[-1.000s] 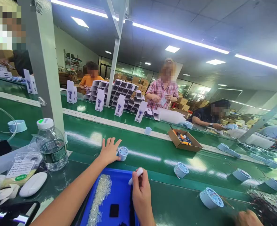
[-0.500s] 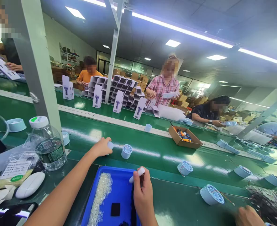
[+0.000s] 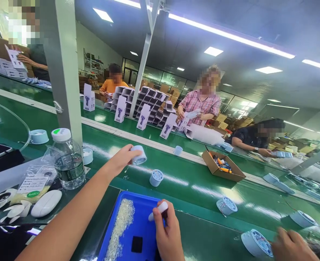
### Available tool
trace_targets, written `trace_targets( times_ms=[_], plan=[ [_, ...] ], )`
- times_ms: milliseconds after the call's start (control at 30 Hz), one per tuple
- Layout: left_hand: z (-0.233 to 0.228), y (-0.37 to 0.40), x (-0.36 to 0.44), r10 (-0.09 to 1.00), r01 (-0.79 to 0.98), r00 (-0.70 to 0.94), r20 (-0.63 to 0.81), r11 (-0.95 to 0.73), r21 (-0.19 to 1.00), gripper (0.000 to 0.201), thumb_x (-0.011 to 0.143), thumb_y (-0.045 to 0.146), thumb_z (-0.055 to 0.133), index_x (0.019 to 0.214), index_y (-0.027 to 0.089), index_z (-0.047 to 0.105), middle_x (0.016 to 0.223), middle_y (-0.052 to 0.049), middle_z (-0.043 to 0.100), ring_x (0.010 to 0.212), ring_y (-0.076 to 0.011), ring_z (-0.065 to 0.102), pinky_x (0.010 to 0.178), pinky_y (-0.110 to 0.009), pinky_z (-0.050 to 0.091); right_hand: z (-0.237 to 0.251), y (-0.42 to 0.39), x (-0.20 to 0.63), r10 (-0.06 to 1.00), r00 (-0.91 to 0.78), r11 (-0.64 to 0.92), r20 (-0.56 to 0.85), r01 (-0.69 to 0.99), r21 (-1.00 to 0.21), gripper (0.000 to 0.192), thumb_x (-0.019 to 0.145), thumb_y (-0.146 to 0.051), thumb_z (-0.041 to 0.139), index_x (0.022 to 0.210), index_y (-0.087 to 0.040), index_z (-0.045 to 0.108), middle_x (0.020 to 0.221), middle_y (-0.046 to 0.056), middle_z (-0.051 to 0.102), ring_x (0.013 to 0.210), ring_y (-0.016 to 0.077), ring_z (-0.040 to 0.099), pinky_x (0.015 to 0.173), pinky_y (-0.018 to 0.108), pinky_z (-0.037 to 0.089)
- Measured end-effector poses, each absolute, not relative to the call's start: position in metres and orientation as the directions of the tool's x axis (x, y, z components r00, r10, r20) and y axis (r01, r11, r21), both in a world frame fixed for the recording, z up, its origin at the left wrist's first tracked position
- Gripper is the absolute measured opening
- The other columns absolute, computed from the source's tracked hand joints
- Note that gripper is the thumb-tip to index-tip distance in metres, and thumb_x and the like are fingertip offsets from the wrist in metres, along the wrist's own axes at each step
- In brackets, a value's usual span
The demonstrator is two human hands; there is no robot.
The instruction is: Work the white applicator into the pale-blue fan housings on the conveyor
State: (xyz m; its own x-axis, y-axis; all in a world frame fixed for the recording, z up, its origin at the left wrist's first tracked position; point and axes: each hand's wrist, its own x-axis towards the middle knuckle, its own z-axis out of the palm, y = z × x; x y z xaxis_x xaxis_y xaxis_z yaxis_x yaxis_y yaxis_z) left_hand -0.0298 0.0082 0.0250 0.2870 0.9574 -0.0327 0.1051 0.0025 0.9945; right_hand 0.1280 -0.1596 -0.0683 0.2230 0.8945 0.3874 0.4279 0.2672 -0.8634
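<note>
Where the green conveyor belt ran past the person's seat, a blue tray lay at the near edge, holding a long heap of small clear beads along its left side and a small black square near its middle. Farther across the belt stood an open cardboard box with orange and dark parts inside, and a capped water bottle stood to the left, partly filled, beside a clear bag with a printed label. The left hand was stretched out over the belt and closed around a pale blue round housing, a short cylinder held up off the belt, tilted, with its rim facing right. A second housing, showing a spoked grille on top, stood on the belt just right of and nearer than that hand, and well apart from the right hand. The right hand was over the tray, curled around a small white cylindrical tool whose tip pointed up and left. More housings lay farther right along the belt, and another person's hand reached one at the lower right
</note>
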Motion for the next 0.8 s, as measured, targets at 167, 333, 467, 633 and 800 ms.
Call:
trace_targets(
  times_ms=[167,333,467,633,800],
  plan=[
    [0.033,-0.009,-0.014,0.918,-0.082,0.392,-0.065,0.106,0.991,0.035,0.067,0.046,0.064,0.084,0.018,0.053,0.079,-0.003,0.058,0.069,-0.0145,0.054,0.059,-0.028,0.046,-0.082,-0.168,0.116,0.879,0.179,0.355,0.441,0.371,-0.858,0.019,0.085,-0.039,0.051,0.08,-0.022,0.055,0.063,-0.003,0.052,0.054,0.0119,0.047,0.053,0.021,0.039],
    [0.02,-0.017,0.005,0.89,-0.076,0.423,-0.173,0.225,0.971,0.037,0.067,0.049,0.064,0.08,0.018,0.048,0.075,-0.003,0.057,0.066,-0.0141,0.053,0.057,-0.03,0.048,-0.088,-0.164,0.11,0.817,0.289,0.452,0.499,0.214,-0.866,0.018,0.081,-0.039,0.059,0.08,-0.022,0.059,0.069,0.0,0.057,0.062,0.014,0.055,0.056,0.022,0.044],
    [0.014,-0.024,0.017,0.874,-0.033,0.447,-0.189,0.227,0.973,0.036,0.067,0.046,0.065,0.074,0.019,0.042,0.068,0.001,0.052,0.062,-0.0112,0.048,0.052,-0.025,0.045,-0.074,-0.161,0.119,0.692,0.587,0.511,0.42,0.013,-0.86,0.014,0.085,-0.035,0.055,0.092,-0.023,0.052,0.095,0.004,0.06,0.079,0.0166,0.064,0.071,0.03,0.051],
    [0.019,-0.032,0.024,0.849,0.03,0.494,-0.186,0.197,0.98,0.038,0.067,0.046,0.065,0.071,0.02,0.037,0.064,0.004,0.049,0.058,-0.0092,0.045,0.049,-0.022,0.042,-0.057,-0.162,0.125,0.709,0.665,0.402,0.237,-0.105,-0.91,0.021,0.084,-0.038,0.057,0.093,-0.02,0.051,0.104,0.008,0.062,0.088,0.02,0.066,0.078,0.033,0.052],
    [0.023,-0.037,0.024,0.829,0.047,0.531,-0.175,0.178,0.983,0.039,0.067,0.046,0.065,0.071,0.02,0.036,0.065,0.005,0.048,0.057,-0.0084,0.044,0.049,-0.02,0.04,-0.053,-0.162,0.125,0.72,0.657,0.384,0.225,-0.106,-0.917,0.023,0.081,-0.04,0.059,0.091,-0.02,0.052,0.101,0.006,0.064,0.086,0.0178,0.067,0.077,0.029,0.052]
  ],
)
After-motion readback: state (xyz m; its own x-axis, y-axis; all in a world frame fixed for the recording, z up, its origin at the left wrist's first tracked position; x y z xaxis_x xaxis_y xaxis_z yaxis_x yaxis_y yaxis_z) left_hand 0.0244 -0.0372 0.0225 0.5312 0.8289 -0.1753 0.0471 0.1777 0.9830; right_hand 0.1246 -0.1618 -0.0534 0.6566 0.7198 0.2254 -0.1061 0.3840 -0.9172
